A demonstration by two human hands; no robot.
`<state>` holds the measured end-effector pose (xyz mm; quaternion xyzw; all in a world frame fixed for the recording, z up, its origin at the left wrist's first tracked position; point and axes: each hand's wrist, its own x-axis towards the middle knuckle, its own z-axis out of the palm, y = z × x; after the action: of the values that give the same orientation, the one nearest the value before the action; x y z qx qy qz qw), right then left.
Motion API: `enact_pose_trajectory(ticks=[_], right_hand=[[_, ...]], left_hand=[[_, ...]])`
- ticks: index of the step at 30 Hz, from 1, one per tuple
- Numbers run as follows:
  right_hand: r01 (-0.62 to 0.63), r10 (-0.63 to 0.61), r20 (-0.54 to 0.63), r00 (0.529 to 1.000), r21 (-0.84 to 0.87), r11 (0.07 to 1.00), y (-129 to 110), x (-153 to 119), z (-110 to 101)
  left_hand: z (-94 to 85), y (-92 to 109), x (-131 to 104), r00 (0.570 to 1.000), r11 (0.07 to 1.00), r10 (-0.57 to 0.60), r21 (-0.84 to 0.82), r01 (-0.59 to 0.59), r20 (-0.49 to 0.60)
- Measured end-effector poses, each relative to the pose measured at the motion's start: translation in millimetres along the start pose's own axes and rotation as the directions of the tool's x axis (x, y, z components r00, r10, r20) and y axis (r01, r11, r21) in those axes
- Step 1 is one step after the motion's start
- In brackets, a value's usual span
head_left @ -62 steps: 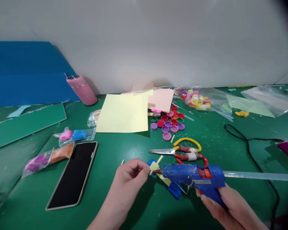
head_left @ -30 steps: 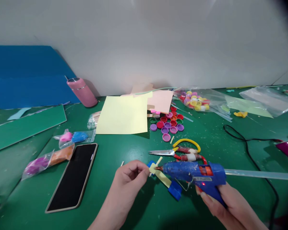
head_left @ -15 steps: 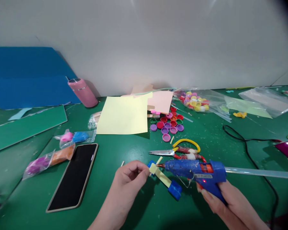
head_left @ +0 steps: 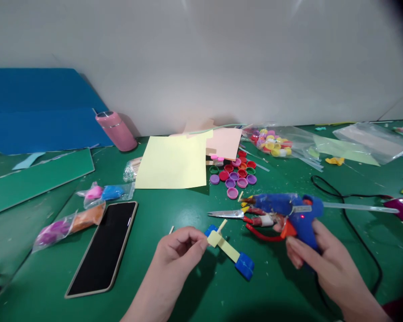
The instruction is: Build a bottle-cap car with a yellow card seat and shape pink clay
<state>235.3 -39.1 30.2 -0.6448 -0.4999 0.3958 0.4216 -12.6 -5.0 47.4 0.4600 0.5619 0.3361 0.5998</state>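
Note:
Between the thumb and fingers of my left hand (head_left: 181,252) is the end of a small craft piece, a pale yellow strip (head_left: 229,250) with a yellow square (head_left: 214,239) near my fingertips. One blue block (head_left: 245,265) sits at its lower right end, another (head_left: 211,230) by the square. My right hand (head_left: 325,259) is wrapped round the handle of a blue glue gun (head_left: 278,203), whose clear glue stick (head_left: 352,206) sticks out to the right. The gun hangs over the scissors (head_left: 226,214) and hides part of their handles.
A black phone (head_left: 102,248) lies at left near clay packets (head_left: 69,226). Behind are yellow paper (head_left: 173,163), bottle caps (head_left: 232,192), a bag of caps (head_left: 272,143) and a pink bottle (head_left: 117,131). A black cable (head_left: 349,223) curves at right.
The glue gun in my right hand has moved up and right, away from the yellow square, and now covers the yellow scissor handle. My left hand has barely moved.

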Motion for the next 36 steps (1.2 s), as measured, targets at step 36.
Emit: enact_pose_trajectory(ticks=[36], right_hand=[[0.311,0.0,0.495,0.869,-0.545,0.779,-6,5,57]], left_hand=[[-0.5,-17,-6,0.998,0.875,-0.021,-0.483,-0.007,-0.053]])
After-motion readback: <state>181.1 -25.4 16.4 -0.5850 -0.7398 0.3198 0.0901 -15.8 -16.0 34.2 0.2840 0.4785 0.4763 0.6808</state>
